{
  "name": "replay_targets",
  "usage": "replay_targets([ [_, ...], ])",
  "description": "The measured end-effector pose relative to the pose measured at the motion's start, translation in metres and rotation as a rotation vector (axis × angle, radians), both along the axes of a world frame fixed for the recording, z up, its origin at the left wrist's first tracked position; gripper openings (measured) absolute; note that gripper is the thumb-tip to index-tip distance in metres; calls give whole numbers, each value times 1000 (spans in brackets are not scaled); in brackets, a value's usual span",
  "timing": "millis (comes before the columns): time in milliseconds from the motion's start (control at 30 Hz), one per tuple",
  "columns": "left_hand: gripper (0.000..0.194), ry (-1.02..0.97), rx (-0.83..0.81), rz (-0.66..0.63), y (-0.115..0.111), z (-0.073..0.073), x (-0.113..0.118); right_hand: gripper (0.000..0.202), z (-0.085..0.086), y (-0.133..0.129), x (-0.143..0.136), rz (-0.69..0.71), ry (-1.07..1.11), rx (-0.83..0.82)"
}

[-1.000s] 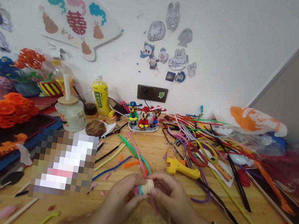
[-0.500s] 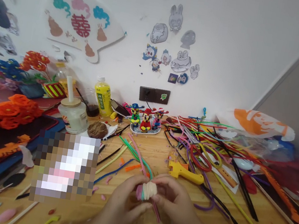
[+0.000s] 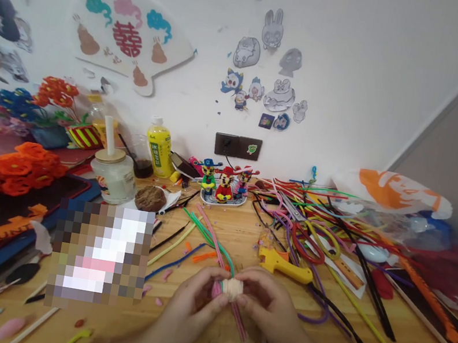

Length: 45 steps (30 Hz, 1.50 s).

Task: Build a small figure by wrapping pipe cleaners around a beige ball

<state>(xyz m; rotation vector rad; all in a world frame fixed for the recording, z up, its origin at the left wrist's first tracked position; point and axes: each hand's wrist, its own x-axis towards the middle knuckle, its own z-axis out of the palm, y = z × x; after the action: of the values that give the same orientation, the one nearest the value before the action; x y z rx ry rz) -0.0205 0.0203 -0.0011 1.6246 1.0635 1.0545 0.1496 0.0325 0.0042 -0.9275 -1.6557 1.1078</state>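
Between both hands is a small wound pipe-cleaner piece [image 3: 231, 290], cream at its right part and pink with a bit of green at its left. My left hand [image 3: 195, 301] grips the pink end, thumb in front and fingers behind. Curled around the cream end is my right hand [image 3: 271, 302], its thumb near the lower edge. Pink pipe cleaners [image 3: 239, 319] stick out below the piece toward the table. Green pipe cleaners [image 3: 217, 240] and a pink one lie just beyond the fingers. Some fingertips are hidden behind the piece.
A yellow glue gun [image 3: 283, 264] lies right of my hands, its black cord running to the lower right. Many pipe cleaners [image 3: 316, 227] are heaped at the right. Small figures [image 3: 225, 185] stand by the wall; a candle jar [image 3: 113, 178] and yellow bottle [image 3: 159, 148] stand left.
The wound piece has turned slightly in my fingers. My left thumb has moved up from below it onto its front. The view has shifted a little.
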Motion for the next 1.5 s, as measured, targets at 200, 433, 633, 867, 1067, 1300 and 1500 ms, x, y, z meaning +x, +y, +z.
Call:
replay_targets([
  [200,14,89,51,48,-1,-1,-1,15,2,-3,-1,-42,-25,58],
  [433,15,260,134,43,-3,4,-4,14,3,-7,-4,-84,-48,65],
  [633,15,346,180,27,-5,11,-4,13,4,-9,-7,-104,43,0],
  [867,13,423,260,58,-6,4,-5,24,2,-10,-11,-65,152,-178],
  [1067,15,512,436,-9,-4,5,-8,31,4,-9,-7,-3,68,-160],
  [1300,11,819,540,28,-5,2,-7,33,-2,-5,-8,-9,105,-237],
  [1500,20,468,261,23,-7,1,-5,26,-2,-7,-8,-73,61,-129],
])
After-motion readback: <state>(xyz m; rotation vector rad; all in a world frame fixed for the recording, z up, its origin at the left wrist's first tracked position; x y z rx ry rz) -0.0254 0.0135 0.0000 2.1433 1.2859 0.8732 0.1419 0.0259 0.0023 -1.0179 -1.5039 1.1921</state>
